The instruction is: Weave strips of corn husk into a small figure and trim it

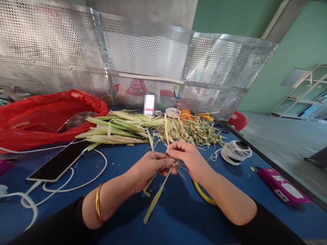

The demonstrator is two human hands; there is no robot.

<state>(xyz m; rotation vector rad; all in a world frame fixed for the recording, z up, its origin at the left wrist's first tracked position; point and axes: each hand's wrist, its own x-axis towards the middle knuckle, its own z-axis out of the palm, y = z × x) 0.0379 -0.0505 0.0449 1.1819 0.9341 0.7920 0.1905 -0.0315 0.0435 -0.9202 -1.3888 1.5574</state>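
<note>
Where both hands meet above blue tabletop (114,173), left hand (158,164) and right hand (187,156) pinch gathered leaf strips (157,198), ends dangling toward wearer. Yellow curved band (203,195) partly hidden by right forearm. Beyond hands: pale-green corn husks (122,127), heap of dried clippings (189,131), perforated metal screen (148,54) behind. Right side: white cord spool (236,153), purple packet (283,189). Left side: black-screened phone (60,161), looping white cable (104,166), open red plastic bag (51,106).

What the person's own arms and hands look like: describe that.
Black fabric sleeves end near the elbows, leaving the forearms bare. A plain, rounded gold-coloured bangle circles the left forearm. The left hand and right hand wear no gloves.
</note>
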